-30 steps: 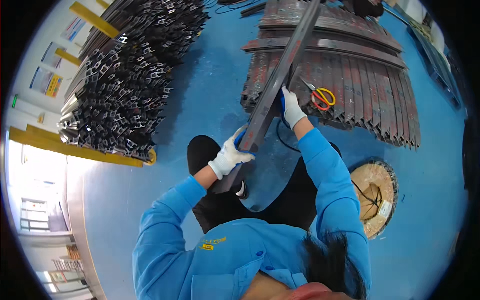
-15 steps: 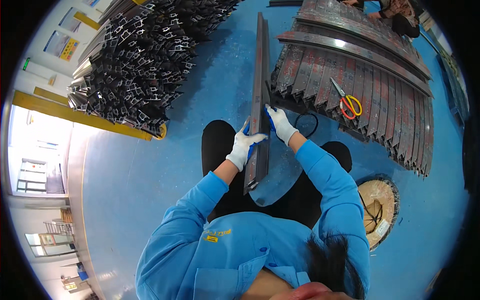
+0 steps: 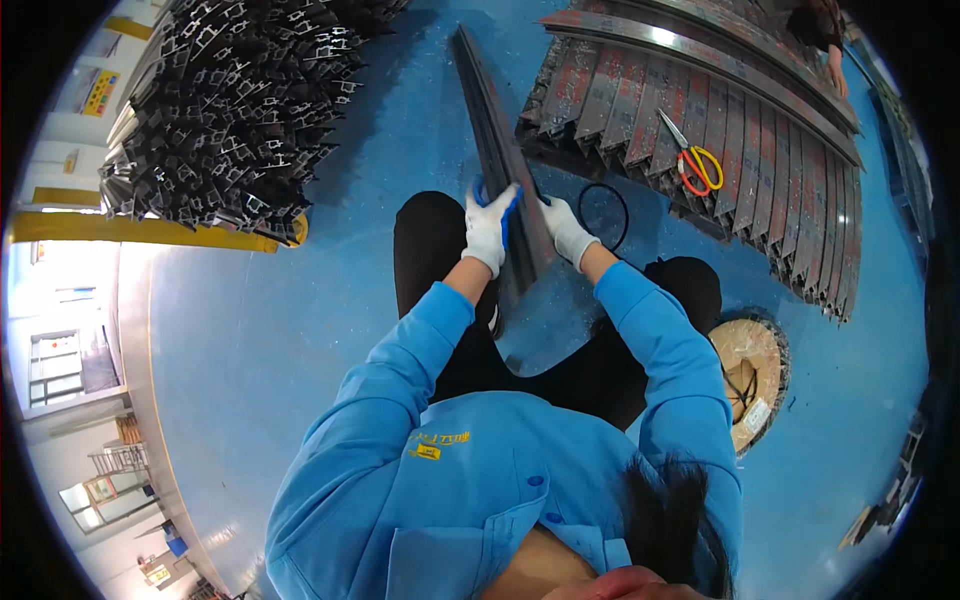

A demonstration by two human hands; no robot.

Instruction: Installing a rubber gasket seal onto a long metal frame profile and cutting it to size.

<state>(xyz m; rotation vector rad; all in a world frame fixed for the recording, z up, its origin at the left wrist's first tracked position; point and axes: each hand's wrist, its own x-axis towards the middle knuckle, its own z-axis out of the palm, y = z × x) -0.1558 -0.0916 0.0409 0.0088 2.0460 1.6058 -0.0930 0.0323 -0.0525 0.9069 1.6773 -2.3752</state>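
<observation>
A long dark metal profile (image 3: 490,125) stretches away from me between my knees, its far end leaning left and its near end blurred. My left hand (image 3: 487,228), in a white glove with blue on the palm side, grips the profile's left side, thumb across the top. My right hand (image 3: 567,235), gloved alike, is closed around the right side, with its fingertips partly hidden. Right of the profile, a stack of dark, notched-end profiles (image 3: 690,160) carries scissors (image 3: 692,160) with one red and one yellow handle.
A big bundle of black profiles (image 3: 240,120) lies at the far left beside a yellow beam (image 3: 150,232). On the blue floor (image 3: 270,340) are a black cord loop (image 3: 604,215) and a wrapped roll (image 3: 752,350). Another person's arm (image 3: 834,70) shows behind the stack.
The profile has turned, its far end swinging left, and its near end has moved away from my body. Both hands still hold it. The whole view has shifted slightly.
</observation>
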